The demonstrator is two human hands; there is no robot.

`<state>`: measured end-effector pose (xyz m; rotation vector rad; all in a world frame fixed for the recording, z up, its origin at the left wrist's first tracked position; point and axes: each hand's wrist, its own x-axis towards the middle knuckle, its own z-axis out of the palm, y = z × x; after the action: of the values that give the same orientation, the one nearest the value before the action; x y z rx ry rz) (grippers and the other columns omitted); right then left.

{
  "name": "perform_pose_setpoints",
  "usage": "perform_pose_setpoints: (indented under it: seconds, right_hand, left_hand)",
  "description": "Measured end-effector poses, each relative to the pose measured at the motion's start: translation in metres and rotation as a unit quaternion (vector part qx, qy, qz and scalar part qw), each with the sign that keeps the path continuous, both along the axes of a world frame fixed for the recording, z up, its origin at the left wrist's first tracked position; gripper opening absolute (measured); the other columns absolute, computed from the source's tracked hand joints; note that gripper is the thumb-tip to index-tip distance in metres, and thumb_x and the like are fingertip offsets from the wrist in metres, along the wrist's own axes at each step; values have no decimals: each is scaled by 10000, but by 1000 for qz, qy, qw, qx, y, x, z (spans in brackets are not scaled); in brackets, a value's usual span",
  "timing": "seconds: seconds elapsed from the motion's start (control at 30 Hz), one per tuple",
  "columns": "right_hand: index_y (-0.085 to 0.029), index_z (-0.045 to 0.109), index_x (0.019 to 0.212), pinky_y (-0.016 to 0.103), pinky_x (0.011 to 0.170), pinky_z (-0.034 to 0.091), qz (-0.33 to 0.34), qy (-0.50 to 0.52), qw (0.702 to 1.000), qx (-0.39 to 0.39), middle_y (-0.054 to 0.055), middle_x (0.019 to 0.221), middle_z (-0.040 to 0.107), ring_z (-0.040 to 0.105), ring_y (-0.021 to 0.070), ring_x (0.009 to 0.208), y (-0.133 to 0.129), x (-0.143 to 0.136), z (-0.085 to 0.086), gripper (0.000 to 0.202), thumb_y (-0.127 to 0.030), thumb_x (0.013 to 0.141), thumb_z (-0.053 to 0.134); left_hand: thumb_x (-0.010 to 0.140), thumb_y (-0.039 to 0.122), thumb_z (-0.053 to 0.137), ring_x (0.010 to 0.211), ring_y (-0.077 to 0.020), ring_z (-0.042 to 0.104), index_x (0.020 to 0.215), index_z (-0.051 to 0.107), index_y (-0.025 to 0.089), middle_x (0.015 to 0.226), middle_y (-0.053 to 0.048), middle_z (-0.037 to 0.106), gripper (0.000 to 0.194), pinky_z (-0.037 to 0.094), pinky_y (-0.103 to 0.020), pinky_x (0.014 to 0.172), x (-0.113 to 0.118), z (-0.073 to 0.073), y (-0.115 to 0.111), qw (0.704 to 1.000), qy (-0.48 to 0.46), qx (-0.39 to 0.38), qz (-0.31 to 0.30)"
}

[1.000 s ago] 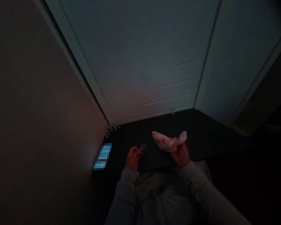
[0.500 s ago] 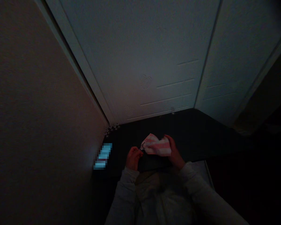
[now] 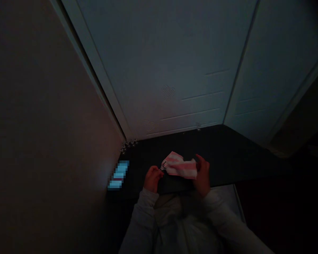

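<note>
A small cloth [image 3: 180,168] with pink and white stripes is stretched between my hands above the dark tabletop. At its gathered left end is a small shiny metal piece [image 3: 163,167], which looks like a clip. My left hand [image 3: 152,179] is closed, its thumb and fingertips pinching this metal piece. At the cloth's right edge, my right hand [image 3: 202,175] curves round with the thumb side against the fabric and one finger raised above it. Dim light hides exactly how the right fingers grip.
The dark tabletop [image 3: 217,148] meets white panels [image 3: 159,63] and a left wall [image 3: 55,141]. Several small shiny pieces [image 3: 128,144] cluster in the corner; another small piece [image 3: 198,126] stands by the panel. A bright blurred screen [image 3: 118,175] lies at the left edge.
My right hand has shifted slightly right and turned at the cloth's edge, its upper finger lifting off the fabric. My left hand keeps its pinch. The whole view has shifted a little.
</note>
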<state>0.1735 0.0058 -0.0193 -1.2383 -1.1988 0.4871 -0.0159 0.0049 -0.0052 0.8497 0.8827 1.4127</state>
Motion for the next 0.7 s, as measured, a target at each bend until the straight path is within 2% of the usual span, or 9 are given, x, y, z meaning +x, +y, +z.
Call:
perform_pose_setpoints:
  seconds: [0.1,0.2,0.33,0.4,0.47,0.53,0.63,0.7]
  right_hand:
    - [-150,558,962,381,830,376,139,37,988,-60,113,1010,556,497,258,955,3,5,-2,373,-256,605,553]
    - [-158,581,943,386,830,380,186,39,978,-85,99,1015,577,516,253,943,6,7,4,347,-226,604,552]
    - [-207,578,987,368,946,274,285,-3,958,-29,43,1104,541,434,208,1068,10,12,31,362,-186,633,509]
    - [-221,583,985,355,962,248,325,2,945,-33,21,1118,533,411,192,1090,9,17,49,354,-164,655,469]
    - [-219,600,954,337,931,286,349,45,935,-44,12,1101,543,426,193,1069,7,20,62,347,-139,647,460]
    - [-223,602,934,320,878,335,360,128,922,-63,0,1068,562,458,196,1023,4,20,65,339,-132,634,474]
    - [-214,607,837,291,718,414,340,287,891,-91,-6,906,615,543,179,826,0,12,56,263,-144,618,478]
    - [-211,590,781,260,619,424,331,357,868,-96,-16,803,612,550,155,714,0,4,47,192,-168,621,491]
  left_hand:
    - [615,184,557,537,-89,499,690,447,160,536,29,532,136,347,-215,534,0,1,0,1000,0,-1,4]
    - [610,195,562,528,-91,499,682,443,163,526,32,528,142,347,-215,529,-1,2,-1,1000,-4,-6,4]
    - [608,197,562,529,-97,503,680,439,162,535,19,544,147,347,-217,525,-1,3,-1,1000,-2,-14,-3]
    - [607,201,564,532,-98,505,677,440,163,535,19,541,147,348,-218,529,-1,3,-1,1000,-4,-11,1]
    - [605,209,567,540,-102,510,675,442,164,537,21,535,150,353,-221,536,-1,3,-1,1000,-8,-11,9]
    - [604,211,568,547,-105,513,675,443,166,543,21,531,151,357,-226,542,-1,2,-1,1000,-12,-11,11]
    - [601,199,566,548,-105,509,677,444,166,547,18,531,147,357,-230,543,-1,2,-1,1000,-16,-7,5]
    - [600,197,564,544,-104,507,675,447,165,542,18,529,143,356,-229,541,0,3,-1,1000,-15,-8,3]
